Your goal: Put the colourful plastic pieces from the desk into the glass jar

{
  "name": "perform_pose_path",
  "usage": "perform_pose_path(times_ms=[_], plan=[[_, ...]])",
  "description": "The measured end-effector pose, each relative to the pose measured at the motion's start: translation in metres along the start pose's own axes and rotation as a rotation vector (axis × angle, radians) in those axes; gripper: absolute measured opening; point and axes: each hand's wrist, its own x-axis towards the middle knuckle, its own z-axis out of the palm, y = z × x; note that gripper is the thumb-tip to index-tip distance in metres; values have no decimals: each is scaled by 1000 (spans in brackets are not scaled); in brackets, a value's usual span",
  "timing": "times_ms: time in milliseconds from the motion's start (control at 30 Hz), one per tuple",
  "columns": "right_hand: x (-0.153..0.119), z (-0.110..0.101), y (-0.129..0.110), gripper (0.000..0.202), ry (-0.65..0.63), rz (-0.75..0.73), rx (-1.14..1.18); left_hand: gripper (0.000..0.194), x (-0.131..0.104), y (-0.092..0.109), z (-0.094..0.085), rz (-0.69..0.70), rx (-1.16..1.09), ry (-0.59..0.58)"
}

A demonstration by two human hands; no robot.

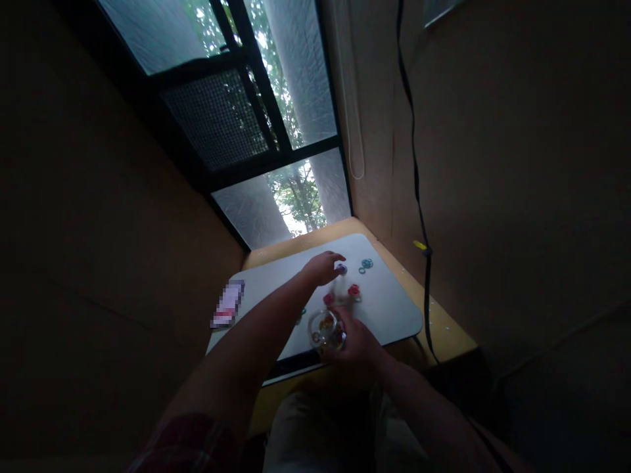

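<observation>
Head view — jar (pixel 326 330) of coloured rings

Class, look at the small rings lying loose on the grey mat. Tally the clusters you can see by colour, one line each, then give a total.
Teal clusters: 1
Red clusters: 1
Pink clusters: 1
Purple, at the left hand fingertips: 1
Green, beside the forearm: 1
Total: 5 clusters; single rings are too small to count.

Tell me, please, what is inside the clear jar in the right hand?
The clear jar, held by the right hand, contains small coloured rings, orange and yellow among them. Their number cannot be told, since the picture is dark and the fingers cover the jar's lower side.
</observation>
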Motion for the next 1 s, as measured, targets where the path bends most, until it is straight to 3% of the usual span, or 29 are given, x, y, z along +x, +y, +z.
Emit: perform_pose_path(times_ms=[267,733,900,1000], plan=[[1,-1,-1,100,-11,-32,2,36,41,-15,26,-108,56,-73],[1,-1,1,99,-13,-58,-15,17,39,-20,41,-161,-31,-34],[1,-1,1,96,-7,-72,-21,14,21,-29,32,-210,-213,5],[1,1,4,96,4,-68,-22,23,1,-29,18,-290,-640,73]])
